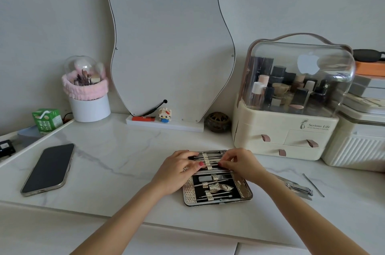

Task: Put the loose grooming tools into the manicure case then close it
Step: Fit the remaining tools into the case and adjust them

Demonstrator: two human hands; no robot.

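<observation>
Nearest us lay the open manicure case (217,190) flat on the marble counter (116,156), its near half already strapped with tools. Our left hand (179,168) pressed curled fingers onto the far half's left side, while our right hand (239,163) seemed to pinch a thin tool among those lying side to side under the straps; we could not tell the grip exactly. Off to our right, well apart from the case, waited the nail clippers (300,188) and a slim metal pick (313,185), long axes slanting away. We judged our right hand the nearer one.
</observation>
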